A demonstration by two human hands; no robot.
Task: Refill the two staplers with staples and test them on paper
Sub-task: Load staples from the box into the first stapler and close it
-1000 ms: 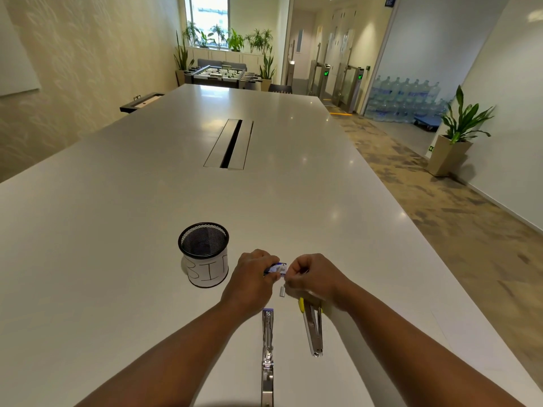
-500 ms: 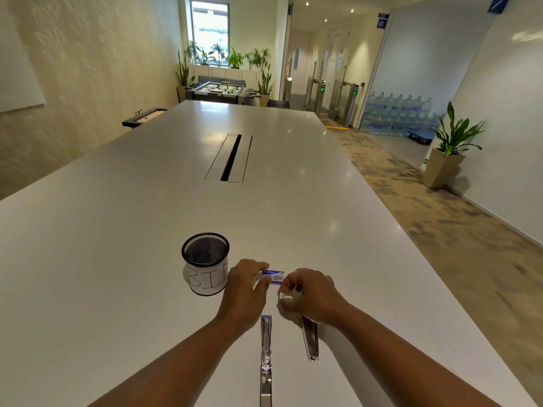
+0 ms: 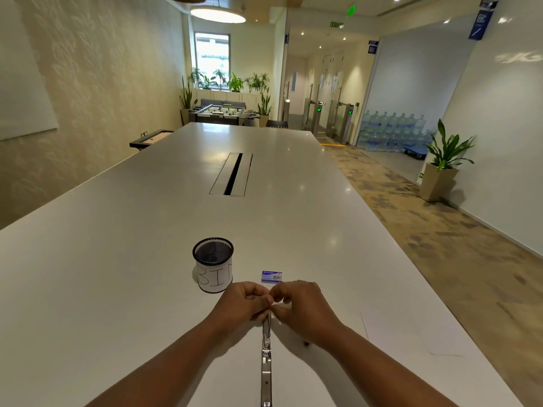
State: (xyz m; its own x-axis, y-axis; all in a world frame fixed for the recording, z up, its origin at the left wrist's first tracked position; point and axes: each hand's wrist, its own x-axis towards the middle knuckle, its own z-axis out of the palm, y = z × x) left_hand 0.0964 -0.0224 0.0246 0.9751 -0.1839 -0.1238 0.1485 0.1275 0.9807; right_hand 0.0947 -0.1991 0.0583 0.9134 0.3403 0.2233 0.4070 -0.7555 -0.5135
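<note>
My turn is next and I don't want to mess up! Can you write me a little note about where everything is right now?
Left hand: fingers curled, meeting the right hand over the front end of the open silver stapler. Whether it pinches staples is hidden.
Right hand: the same, fingertips pressed to the left's.
Staple box: lying on the table just beyond the hands.
Mesh cup marked BIN: left of the box.
Paper sheet: on the table to the right.
Second stapler: mostly hidden under the right forearm.
Done: the stapler lies open.
Left: load both staplers, close them, test on the paper.
</note>
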